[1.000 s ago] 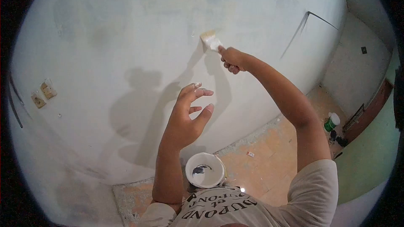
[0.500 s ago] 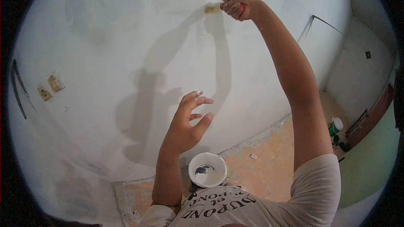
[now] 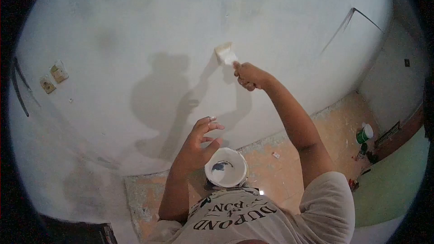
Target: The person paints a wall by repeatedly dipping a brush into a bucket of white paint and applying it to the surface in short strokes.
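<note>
- Your right hand (image 3: 251, 77) grips a brush (image 3: 225, 54) against the wall (image 3: 280, 49).
- Your left hand (image 3: 199, 143), well apart, curves loosely near the white bucket (image 3: 236, 157).
- Inside the white bucket: a dark patch (image 3: 220, 167) on white.
- Green bucket (image 3: 361, 136), at right: contents unclear.

Tan and white brush (image 3: 225, 54); white bucket (image 3: 237, 172); orange floor (image 3: 282, 178); black-lettered shirt (image 3: 323, 203).

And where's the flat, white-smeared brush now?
In the head view, the brush is above centre, held in the bare right hand, in front of the pale wall.
</note>
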`<state>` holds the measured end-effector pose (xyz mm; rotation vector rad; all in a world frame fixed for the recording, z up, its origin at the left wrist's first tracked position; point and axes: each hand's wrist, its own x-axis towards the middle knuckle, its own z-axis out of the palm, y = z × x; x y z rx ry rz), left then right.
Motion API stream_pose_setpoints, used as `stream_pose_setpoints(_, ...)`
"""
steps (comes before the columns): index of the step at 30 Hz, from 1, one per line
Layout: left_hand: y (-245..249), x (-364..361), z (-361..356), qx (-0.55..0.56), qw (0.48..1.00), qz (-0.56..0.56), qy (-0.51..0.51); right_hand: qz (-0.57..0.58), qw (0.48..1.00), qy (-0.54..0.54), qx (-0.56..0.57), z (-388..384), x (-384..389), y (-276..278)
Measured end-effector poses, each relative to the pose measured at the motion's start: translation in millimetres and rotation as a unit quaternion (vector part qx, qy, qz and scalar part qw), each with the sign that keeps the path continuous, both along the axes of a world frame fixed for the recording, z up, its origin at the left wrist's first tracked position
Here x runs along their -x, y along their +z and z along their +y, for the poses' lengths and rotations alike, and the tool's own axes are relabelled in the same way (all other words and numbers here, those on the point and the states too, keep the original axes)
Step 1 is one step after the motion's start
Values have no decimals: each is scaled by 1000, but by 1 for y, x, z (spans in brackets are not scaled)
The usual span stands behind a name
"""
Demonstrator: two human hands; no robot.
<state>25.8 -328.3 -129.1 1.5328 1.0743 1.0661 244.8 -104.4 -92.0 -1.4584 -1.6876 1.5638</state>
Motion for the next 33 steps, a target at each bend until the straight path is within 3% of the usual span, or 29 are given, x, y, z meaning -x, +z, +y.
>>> stream_pose_setpoints(2, -23, 6, -9, 26, 998, 57, -9, -22, 997, 33, 67, -10, -5, -73)
stream_pose_setpoints(4, -50, 11, -23, 63, 995, 71, -1, -117, 988, 69, 74, -44, -13, -139)
stream_pose_setpoints(6, -86, 21, -45, 121, 989, 79, -15, -125, 981, 48, 137, -88, -19, -201)
stream_pose_setpoints(9, -108, 24, -89, 217, 974, 71, 17, -117, 978, 149, 90, -165, -47, -264)
stream_pose_setpoints(10, -115, 35, -71, 233, 967, 98, -22, -26, 981, 20, 190, -186, -56, -272)
stream_pose_setpoints(11, -133, 46, -52, 176, 977, 93, -74, 76, 951, -106, 279, -203, -63, -279)
stream_pose_setpoints(13, -120, 52, 3, 154, 965, 138, -164, 133, 936, -209, 250, -220, -63, -289)
stream_pose_setpoints(16, -112, 53, -23, 209, 959, 144, -123, 167, 934, -206, 241, -244, -66, -302)
stream_pose_setpoints(18, -109, 49, -42, 189, 961, 179, -89, 103, 926, -207, 299, -245, -72, -295)
stream_pose_setpoints(21, -104, 38, -52, 224, 948, 215, -70, 26, 942, -166, 291, -233, -81, -287)
stream_pose_setpoints(26, -92, 25, -82, 237, 944, 225, -55, 21, 939, -135, 316, -230, -86, -294)
stream_pose_setpoints(30, -92, 14, -101, 237, 951, 199, -24, -26, 928, -168, 330, -222, -78, -301)
stream_pose_setpoints(33, -95, 7, -114, 255, 945, 203, -18, 14, 923, -192, 335, -223, -78, -323)
